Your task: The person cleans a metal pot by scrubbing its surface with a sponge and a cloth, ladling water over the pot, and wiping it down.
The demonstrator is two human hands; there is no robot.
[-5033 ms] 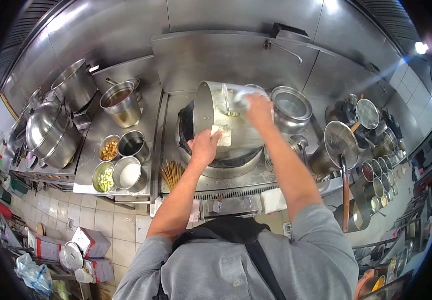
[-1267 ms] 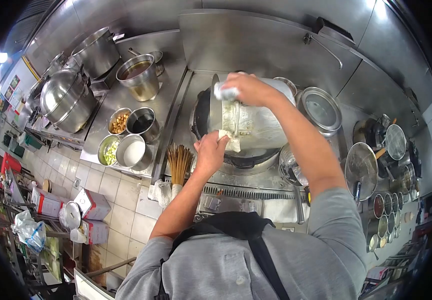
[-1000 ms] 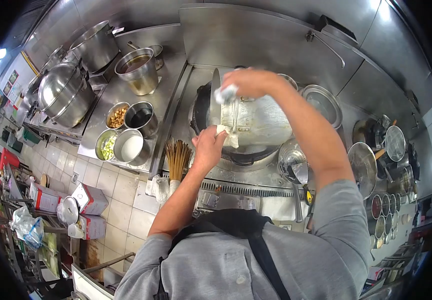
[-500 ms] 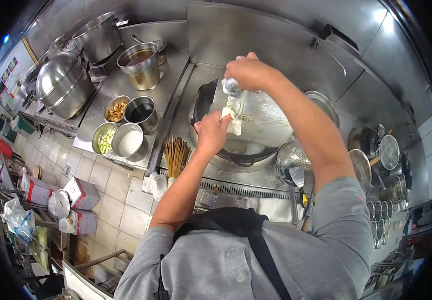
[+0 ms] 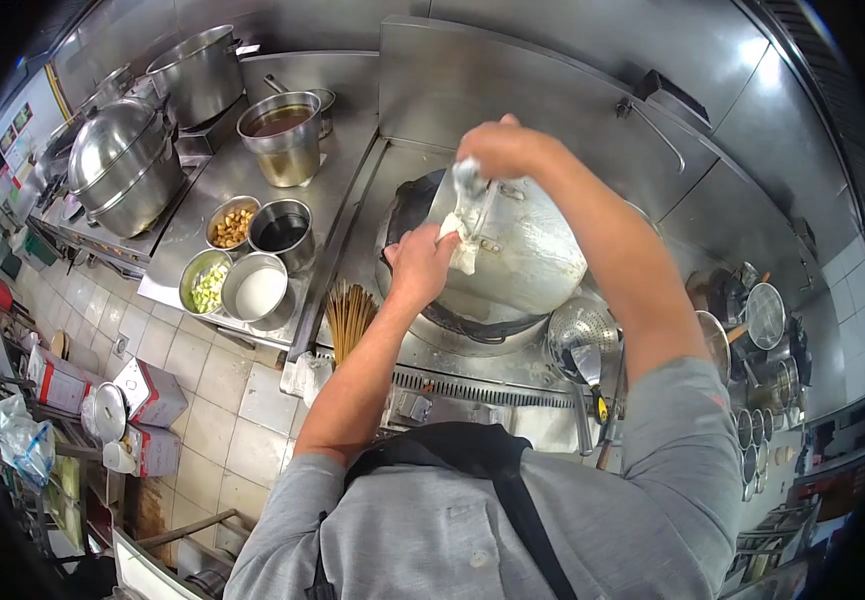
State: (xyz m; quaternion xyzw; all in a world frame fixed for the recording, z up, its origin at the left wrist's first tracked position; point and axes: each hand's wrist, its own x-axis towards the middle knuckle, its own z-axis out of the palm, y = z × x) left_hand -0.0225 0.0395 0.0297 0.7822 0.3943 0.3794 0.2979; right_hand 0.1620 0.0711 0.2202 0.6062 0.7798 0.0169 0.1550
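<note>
Left hand (image 5: 420, 264) clutching cloth (image 5: 465, 256), right hand (image 5: 498, 150) farther forward

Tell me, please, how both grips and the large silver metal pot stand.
Left grip and right grip closed on white cloths; large silver metal pot tilted over black-rimmed round wok; nothing visibly blocking.

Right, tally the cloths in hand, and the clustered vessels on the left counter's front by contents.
Cloths: 2 (left-hand cloth, right-hand cloth)
Vessels holding pieces: 2 (brown-filled vessel, green-filled vessel)
Vessels with smooth-looking contents: 2 (dark-filled vessel, white-filled vessel)
Total: 6
</note>
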